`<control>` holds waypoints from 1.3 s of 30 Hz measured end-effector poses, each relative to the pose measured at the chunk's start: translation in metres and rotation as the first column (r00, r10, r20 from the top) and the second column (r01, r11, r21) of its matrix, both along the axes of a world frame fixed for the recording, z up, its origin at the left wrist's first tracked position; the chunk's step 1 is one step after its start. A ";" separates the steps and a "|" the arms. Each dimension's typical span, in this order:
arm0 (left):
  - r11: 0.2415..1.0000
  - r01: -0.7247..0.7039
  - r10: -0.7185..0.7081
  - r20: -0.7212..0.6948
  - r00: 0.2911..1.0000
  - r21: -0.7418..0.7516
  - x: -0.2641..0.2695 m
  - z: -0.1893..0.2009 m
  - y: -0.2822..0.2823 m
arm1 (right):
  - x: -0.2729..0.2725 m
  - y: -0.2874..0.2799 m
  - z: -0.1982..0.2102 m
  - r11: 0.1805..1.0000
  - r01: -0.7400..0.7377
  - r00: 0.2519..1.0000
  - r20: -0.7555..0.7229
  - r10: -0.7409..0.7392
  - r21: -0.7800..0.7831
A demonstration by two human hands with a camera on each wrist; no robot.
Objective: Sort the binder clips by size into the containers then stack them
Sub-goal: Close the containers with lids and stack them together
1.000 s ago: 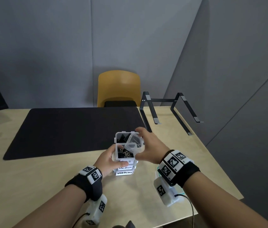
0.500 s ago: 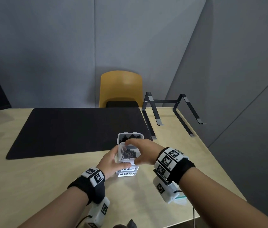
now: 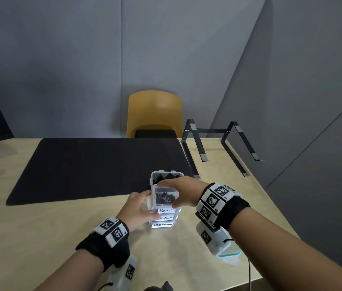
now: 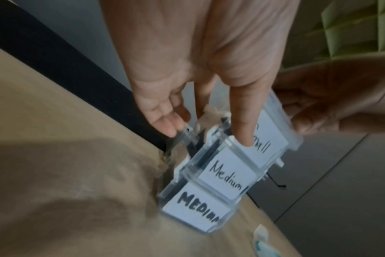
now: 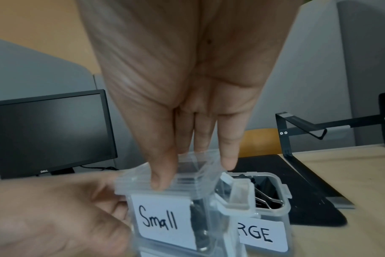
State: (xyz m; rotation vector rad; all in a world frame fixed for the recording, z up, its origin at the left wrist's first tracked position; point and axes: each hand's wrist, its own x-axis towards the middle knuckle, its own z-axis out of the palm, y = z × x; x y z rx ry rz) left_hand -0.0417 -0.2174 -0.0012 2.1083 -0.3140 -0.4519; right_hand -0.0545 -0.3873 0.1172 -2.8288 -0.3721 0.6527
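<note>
- Hands meet at a stack of clear plastic boxes near the front of the pale wooden table (image 3: 40, 238).
- Left hand (image 3: 138, 208) holds the stack from its left side, thumb laid across the front labels and fingers curled round the far side.
- Right hand (image 3: 181, 193) grips the top box (image 3: 165, 198) from above, thumb on its near edge and fingers over its far edge.
- That top box is labelled "Small" (image 5: 163, 220) and shows small dark binder clips (image 3: 165, 199) through its lid.
- Below it sit two more boxes, one labelled "Medium" (image 4: 228, 177) and the lowest "MEDIUM" (image 4: 198, 207), resting on the table.
- Just behind the stack stands an open box (image 3: 167, 176) marked "…RGE" (image 5: 261, 233), holding bigger black clips (image 5: 265, 193).
- Behind that lies a black mat (image 3: 94, 166).
- Right of the mat stands a black metal laptop stand (image 3: 220, 143).
- Beyond the table is a yellow chair (image 3: 155, 112); the right wrist view also shows a dark monitor (image 5: 48, 133).
</note>
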 end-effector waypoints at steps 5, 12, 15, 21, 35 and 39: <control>0.982 -0.003 -0.020 -0.120 0.993 -0.191 -0.005 0.016 0.006 | 0.000 -0.004 0.000 1.000 -0.009 1.000 0.015 0.009 -0.008; 0.894 -0.149 0.124 -0.085 0.989 -0.423 -0.015 0.043 0.009 | -0.002 -0.007 -0.005 1.000 -0.002 1.000 0.029 0.001 0.021; 0.900 -0.160 0.172 -0.007 0.985 -0.405 -0.011 0.047 0.006 | -0.003 -0.007 -0.004 1.000 -0.010 1.000 0.030 0.009 0.026; 0.969 -0.157 0.188 0.156 0.970 -0.191 -0.004 0.041 -0.006 | -0.002 -0.006 -0.004 0.999 -0.030 0.999 0.039 0.029 0.040; 0.962 -0.140 0.172 0.122 0.977 -0.233 -0.007 0.023 -0.015 | 0.005 -0.034 -0.023 0.898 0.354 0.933 -0.163 -0.320 0.263; 0.939 -0.148 0.131 -0.076 0.988 -0.311 -0.008 0.017 -0.018 | 0.002 -0.041 -0.039 0.746 0.542 0.833 -0.365 -0.416 0.386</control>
